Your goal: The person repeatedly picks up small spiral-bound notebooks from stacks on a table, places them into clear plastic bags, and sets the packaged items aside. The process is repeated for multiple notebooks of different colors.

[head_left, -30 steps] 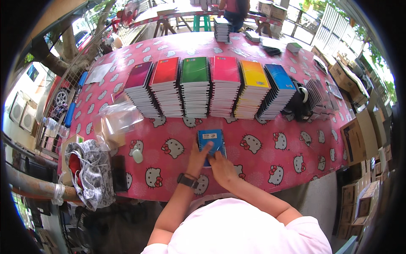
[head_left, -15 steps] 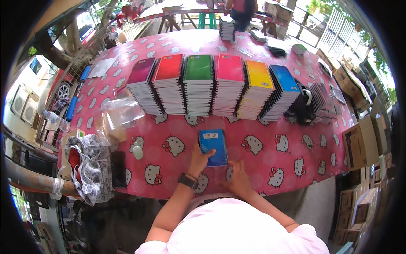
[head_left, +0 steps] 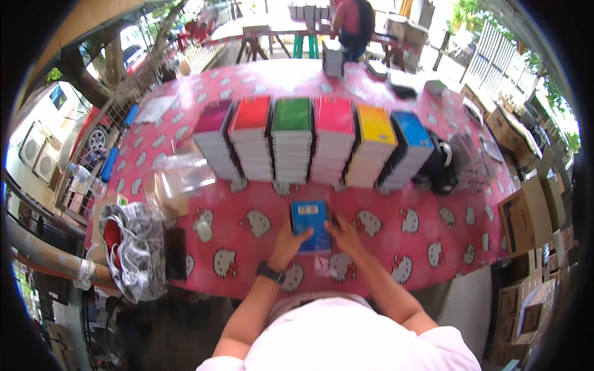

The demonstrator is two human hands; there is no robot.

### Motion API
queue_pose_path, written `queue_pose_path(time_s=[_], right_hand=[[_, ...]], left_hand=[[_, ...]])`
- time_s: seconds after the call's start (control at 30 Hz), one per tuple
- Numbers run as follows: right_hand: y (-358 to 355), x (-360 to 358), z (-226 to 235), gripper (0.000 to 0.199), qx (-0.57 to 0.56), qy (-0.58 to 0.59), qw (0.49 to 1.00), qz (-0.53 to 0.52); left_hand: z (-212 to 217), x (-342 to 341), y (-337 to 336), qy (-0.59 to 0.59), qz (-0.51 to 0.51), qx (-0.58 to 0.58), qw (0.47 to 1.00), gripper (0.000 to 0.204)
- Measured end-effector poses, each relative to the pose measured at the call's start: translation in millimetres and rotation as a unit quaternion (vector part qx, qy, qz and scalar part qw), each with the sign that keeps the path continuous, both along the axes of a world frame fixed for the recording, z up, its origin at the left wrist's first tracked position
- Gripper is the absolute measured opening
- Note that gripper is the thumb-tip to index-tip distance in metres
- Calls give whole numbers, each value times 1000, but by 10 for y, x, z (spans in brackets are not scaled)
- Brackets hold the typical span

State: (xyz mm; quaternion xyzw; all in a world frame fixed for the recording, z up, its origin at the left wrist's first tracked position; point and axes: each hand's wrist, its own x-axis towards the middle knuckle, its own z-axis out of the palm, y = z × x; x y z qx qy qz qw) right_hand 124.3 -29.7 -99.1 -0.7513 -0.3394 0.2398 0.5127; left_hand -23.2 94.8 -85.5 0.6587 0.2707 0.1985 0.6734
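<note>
Head view, looking down on a table (head_left: 383,80) under a pink cloth printed with white cartoon cats. Near the front edge, a blue notebook (head_left: 310,225): small, rectangular, glossy cover, a pale label panel near its top, lying flat and square to the table edge. Under its lower end, a bit of clear wrapping, hard to make out.

Left hand (head_left: 286,242) at the notebook's left edge, fingers curled lightly against it, thumb side toward the cover; a dark watch (head_left: 271,272) on that wrist. Right hand (head_left: 344,234) at the right edge, fingers bent and pressed against the side of the cover. Both hands touching the notebook, bracketing it from either side; neither closed around it, and no lift off the cloth visible.

Behind the notebook, a row of six tall notebook stacks, side by side and touching: purple stack (head_left: 213,139), red stack (head_left: 250,137), green stack (head_left: 292,139), pink stack (head_left: 333,141), yellow stack (head_left: 372,145), blue stack (head_left: 405,148). White page edges facing the camera, coloured covers on top.

To the left, clear plastic bags (head_left: 180,179) in a loose heap, and at the table's left corner a grey patterned bag (head_left: 137,247) with something red inside. Just beside it, a dark phone (head_left: 175,252) lying flat. Right of the blue stack, a black bag (head_left: 438,166). At the far end, another small stack (head_left: 333,59) and a person (head_left: 351,25) in a pink top. Cardboard boxes (head_left: 526,216) along the right.
</note>
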Motion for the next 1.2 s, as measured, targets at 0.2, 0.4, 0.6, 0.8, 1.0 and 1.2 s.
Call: queue_pose_path(time_s=[0.2,0.4,0.6,0.8,1.0,1.2], right_hand=[[50,-77,-90,60,-29,-46,998,17],[22,-41,-64,61,-21,-27,999,37],[-6,-4,-66,57,-28,30,998,52],[0,-56,46,52,2,15,998,64],[82,-39,177,55,-44,-74,992,89],[-45,-71,120,73,-3,-95,992,83]], left_hand=[[232,-351,-185,40,-28,222,974,90],[15,-243,-349,109,67,317,940,94],[27,-382,-346,95,-3,185,978,88],[-17,89,-214,-47,134,23,990,77],[-222,330,-288,-10,198,141,970,71],[-237,398,-295,-19,202,95,975,68]])
